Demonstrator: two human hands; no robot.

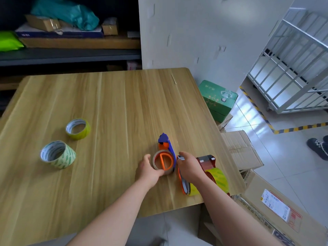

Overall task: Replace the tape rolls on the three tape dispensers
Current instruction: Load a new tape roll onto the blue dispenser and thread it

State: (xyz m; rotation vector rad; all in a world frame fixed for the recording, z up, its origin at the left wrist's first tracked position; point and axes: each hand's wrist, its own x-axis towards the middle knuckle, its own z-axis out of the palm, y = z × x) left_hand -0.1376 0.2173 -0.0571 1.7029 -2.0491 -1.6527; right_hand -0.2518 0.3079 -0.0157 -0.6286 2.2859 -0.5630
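A blue and orange tape dispenser (167, 142) lies on the wooden table (110, 107) with a spent brown cardboard core (158, 163) on its orange hub. My left hand (148, 170) grips that core from the left. My right hand (188, 167) holds the dispenser's right side, its fingertips hidden. Right of my right hand lie an orange dispenser (184, 185) and a dark red dispenser (206, 161), each carrying a yellow-green roll (219, 178). Two fresh rolls stand apart at the left: a yellow one (78, 129) and a wider green-printed one (57, 154).
The table's right edge runs close beside the dispensers. Below it on the floor are a green box (218, 100) and several cardboard cartons (241, 150). A white wire cart (291, 68) stands at the far right. Dark shelving (67, 54) with packages is behind the table.
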